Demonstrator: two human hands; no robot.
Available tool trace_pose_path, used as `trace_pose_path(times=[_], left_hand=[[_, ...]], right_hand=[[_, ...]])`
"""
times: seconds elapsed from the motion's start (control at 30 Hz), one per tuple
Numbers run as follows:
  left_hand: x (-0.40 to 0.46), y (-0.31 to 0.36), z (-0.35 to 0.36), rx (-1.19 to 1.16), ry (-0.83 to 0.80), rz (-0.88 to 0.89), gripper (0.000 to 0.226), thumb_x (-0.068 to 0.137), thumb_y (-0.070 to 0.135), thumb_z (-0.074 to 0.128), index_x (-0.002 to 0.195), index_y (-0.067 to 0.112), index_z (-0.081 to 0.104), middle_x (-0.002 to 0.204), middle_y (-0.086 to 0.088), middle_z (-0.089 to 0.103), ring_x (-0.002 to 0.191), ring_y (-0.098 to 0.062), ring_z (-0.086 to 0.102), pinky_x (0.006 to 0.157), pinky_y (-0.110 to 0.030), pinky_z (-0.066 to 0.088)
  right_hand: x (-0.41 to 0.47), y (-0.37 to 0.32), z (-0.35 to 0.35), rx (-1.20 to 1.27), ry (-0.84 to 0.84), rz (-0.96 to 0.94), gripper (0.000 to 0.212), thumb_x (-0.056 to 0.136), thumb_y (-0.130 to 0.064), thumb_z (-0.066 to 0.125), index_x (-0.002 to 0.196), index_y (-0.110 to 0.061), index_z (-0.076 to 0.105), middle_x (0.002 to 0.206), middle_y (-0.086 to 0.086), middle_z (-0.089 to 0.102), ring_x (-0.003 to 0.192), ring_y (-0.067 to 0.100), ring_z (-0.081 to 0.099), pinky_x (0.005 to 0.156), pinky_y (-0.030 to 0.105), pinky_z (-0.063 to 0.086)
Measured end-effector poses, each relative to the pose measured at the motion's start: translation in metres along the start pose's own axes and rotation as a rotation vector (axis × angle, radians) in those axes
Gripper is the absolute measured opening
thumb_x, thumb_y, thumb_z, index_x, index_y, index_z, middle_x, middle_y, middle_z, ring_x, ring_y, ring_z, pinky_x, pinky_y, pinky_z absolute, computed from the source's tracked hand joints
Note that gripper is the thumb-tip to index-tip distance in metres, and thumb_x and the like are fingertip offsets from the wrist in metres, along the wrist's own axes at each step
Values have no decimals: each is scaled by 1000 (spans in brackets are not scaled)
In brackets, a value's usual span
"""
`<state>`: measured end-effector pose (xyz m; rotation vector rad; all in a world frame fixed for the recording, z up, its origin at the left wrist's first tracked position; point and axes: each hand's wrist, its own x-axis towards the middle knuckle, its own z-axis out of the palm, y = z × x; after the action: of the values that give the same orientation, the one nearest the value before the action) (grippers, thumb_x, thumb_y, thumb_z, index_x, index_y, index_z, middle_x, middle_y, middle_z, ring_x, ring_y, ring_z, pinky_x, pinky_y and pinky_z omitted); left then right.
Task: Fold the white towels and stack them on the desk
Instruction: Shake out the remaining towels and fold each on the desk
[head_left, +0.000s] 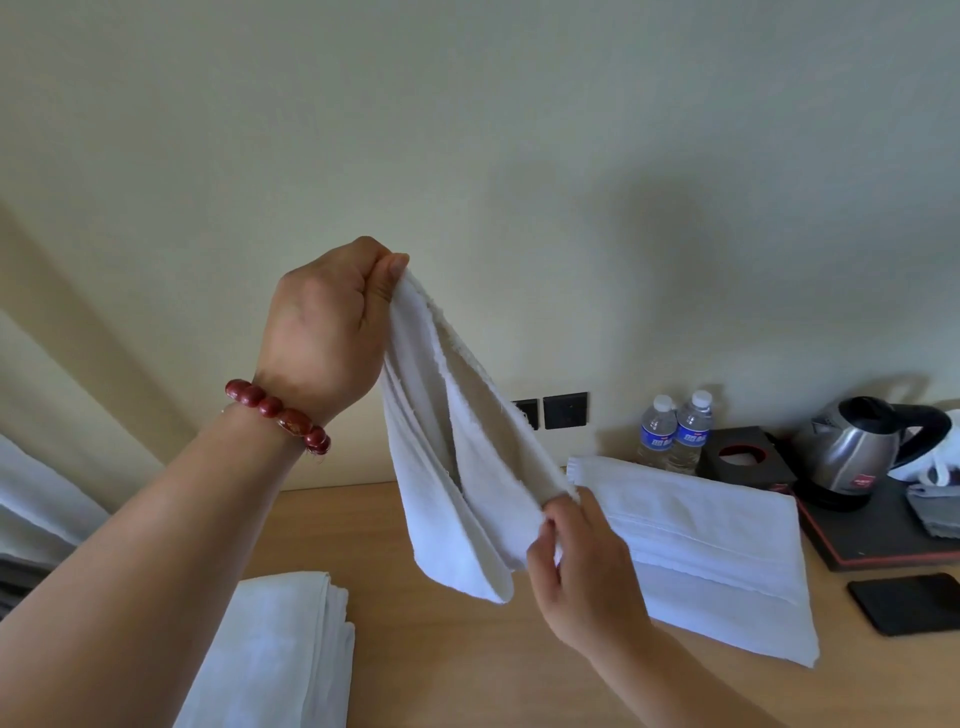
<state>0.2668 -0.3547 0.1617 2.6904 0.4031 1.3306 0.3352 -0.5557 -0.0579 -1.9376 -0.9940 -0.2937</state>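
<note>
White terry cloth fills most of what I can see from where I stand. At the near left edge of the table (426, 649), a stack of folded towels (280, 654) lies flat, its layered edges showing along the right side. Above it the person's left hand (324, 327) is raised high, a bracelet of dark red beads (278, 415) round the wrist. Its fingers (392, 270) are curled and pinch the upper corner of a small white towel (457, 467), thumb pressed against the cloth. That towel hangs in the air over the middle of the table, doubled into long loose folds that droop to a rounded lower end. The right hand (576, 561) is lower and to the right, and its fingers pinch the other end of the same towel, so the cloth runs slanting between the two hands, touching nothing below. Behind the right hand a larger folded towel (711, 551) lies flat on the table, toward the far edge. Past it, against the wall, stand two water bottles (675, 431) with blue labels, side by side, just below a pair of dark wall sockets (563, 410). To their right a dark tissue box (743, 454) and a steel kettle (857, 447) sit on a black tray (883, 540) at the far right corner. A black phone (911, 603) lies flat near the right edge, just in front of the tray.
</note>
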Motion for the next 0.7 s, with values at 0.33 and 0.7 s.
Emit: trace_pose_path(times=[0.33, 0.7], left_hand=[[-12, -49, 0, 93, -58, -143, 39, 107, 28, 40, 82, 1, 54, 61, -3, 49, 61, -31, 47, 56, -36, 29], [-25, -81, 5, 139, -135, -270, 37, 106, 29, 39, 79, 7, 52, 63, 1, 49, 63, -29, 47, 58, -35, 30]], right_hand=[[41, 30, -43, 55, -184, -160, 46, 96, -70, 38, 75, -30, 32, 60, -12, 37, 55, 7, 32, 49, 16, 25], [64, 33, -71, 254, -317, -67, 27, 99, -47, 50, 78, -32, 44, 63, -9, 44, 56, 6, 40, 53, 17, 30]])
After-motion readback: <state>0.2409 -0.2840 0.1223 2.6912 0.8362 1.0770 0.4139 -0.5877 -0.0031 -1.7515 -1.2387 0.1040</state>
